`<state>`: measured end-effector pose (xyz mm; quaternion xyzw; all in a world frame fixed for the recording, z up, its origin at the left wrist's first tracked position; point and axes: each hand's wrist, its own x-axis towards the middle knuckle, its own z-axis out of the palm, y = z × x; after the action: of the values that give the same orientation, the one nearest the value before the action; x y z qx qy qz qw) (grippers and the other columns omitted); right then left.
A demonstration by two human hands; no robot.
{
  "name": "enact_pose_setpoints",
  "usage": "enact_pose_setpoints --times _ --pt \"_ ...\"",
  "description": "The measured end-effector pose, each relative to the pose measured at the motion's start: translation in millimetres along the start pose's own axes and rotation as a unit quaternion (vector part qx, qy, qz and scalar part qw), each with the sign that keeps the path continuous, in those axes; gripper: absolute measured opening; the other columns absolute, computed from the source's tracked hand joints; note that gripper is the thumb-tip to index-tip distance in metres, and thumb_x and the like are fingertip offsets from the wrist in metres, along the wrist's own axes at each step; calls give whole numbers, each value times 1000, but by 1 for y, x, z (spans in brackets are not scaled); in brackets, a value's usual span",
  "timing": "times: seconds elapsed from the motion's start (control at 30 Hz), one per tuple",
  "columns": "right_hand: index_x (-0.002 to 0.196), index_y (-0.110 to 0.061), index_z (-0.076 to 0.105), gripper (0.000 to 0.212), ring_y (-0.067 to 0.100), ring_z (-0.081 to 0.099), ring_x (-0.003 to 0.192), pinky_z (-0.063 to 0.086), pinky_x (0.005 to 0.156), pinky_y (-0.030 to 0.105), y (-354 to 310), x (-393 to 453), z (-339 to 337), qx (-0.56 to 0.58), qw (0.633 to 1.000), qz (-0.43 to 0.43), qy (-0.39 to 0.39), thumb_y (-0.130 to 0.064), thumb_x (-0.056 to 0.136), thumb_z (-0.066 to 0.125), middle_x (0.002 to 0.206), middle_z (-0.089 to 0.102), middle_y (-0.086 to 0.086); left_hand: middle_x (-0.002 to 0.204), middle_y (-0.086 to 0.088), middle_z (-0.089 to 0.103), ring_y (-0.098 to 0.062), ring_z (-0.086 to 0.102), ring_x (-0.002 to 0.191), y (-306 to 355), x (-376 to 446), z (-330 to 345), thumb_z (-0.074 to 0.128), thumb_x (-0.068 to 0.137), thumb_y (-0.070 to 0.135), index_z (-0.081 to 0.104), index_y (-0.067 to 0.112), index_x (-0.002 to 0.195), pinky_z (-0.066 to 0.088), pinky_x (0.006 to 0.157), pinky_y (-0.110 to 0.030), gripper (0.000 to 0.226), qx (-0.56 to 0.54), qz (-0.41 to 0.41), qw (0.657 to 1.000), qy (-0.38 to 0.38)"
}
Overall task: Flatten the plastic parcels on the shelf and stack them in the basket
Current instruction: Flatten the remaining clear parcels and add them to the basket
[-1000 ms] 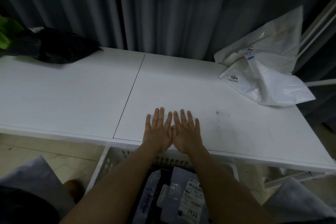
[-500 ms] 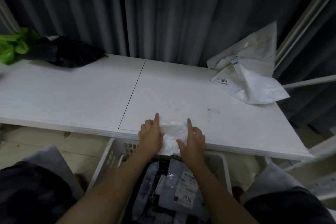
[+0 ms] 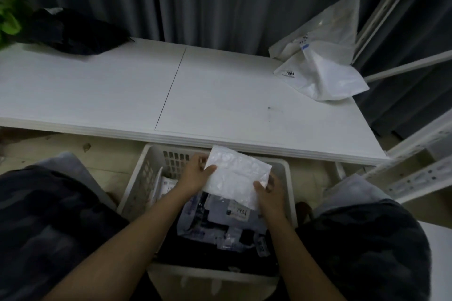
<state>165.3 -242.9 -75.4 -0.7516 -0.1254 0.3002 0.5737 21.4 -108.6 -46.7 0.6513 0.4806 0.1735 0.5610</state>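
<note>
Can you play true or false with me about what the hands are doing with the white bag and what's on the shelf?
1. Both hands hold the small white parcel. True: the left hand and right hand each grip a side.
2. The parcel lies flat on the shelf. False: it is held over the basket.
3. The basket has nothing in it. False: other parcels already lie inside.
4. A black bag sits at the shelf's far left. True.
5. The white bags on the shelf's right are gone. False: they are there, one labelled 7004.
</note>
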Motion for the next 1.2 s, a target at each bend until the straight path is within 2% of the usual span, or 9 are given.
enact_pose_setpoints --times 0.2,0.27,0.33,0.43,0.6,0.67,0.8,0.9,1.2 --pt "150 -13 22 62 14 41 122 34 94 19 3 -1 -17 -77 997 -25 20 -9 97 53 143 39 7 98 -10 54 -27 55 91 -26 1 37 53 96 15 49 9 100 46 79 -36 9 70 -67 995 -34" --pt "150 -15 23 61 19 34 131 31 100 24 3 4 -22 -183 980 -64 41 -14 97 52 145 35 9 102 -10 55 -28 56 96 -29 5 48 56 95 17 49 5 107 47 80 -35 18 66 -72 994 -58" --pt "149 -14 24 59 26 29 134 29 106 33 5 11 -28 -256 963 -67 48 -16 96 51 148 30 12 124 -15 56 -29 55 111 -32 9 62 60 93 18 47 0 127 47 87 -33 41 75 -80 989 -102" --pt "144 -9 36 51 30 31 132 30 107 35 7 16 -31 -299 952 -66 19 -12 96 50 144 34 15 139 -19 46 -33 47 125 -30 9 73 54 96 11 39 0 139 39 88 -28 47 126 -74 982 -121" --pt "128 -6 55 34 28 44 122 31 89 19 6 23 -27 -334 936 -94 -51 -8 95 50 132 51 15 135 -22 49 -31 52 114 -23 14 66 43 99 7 42 -2 136 39 85 -32 38 202 -17 970 -133" --pt "123 -8 61 31 27 50 118 38 95 25 1 20 -18 -342 930 -112 -75 -9 94 51 127 56 13 128 -21 56 -34 55 111 -22 17 54 42 99 10 51 2 132 45 88 -37 35 233 9 964 -128" --pt "123 -7 61 31 32 46 119 39 99 35 -15 10 9 -386 897 -191 -99 -8 93 52 124 54 16 98 -10 63 -28 61 91 -5 15 22 46 98 14 60 12 107 50 73 -32 17 251 71 963 -66" --pt "124 -7 60 31 32 44 119 35 99 36 -37 -2 40 -420 863 -257 -113 -10 94 53 126 53 16 102 -9 68 -27 63 91 14 8 -8 48 97 21 59 14 118 53 77 -39 25 263 103 959 -2" --pt "124 -14 59 30 24 44 120 39 97 35 -114 -37 156 -415 810 -373 -181 -17 96 49 126 55 7 108 2 66 -21 60 101 39 -4 -134 46 97 24 59 19 117 41 72 -28 24 316 129 929 144"
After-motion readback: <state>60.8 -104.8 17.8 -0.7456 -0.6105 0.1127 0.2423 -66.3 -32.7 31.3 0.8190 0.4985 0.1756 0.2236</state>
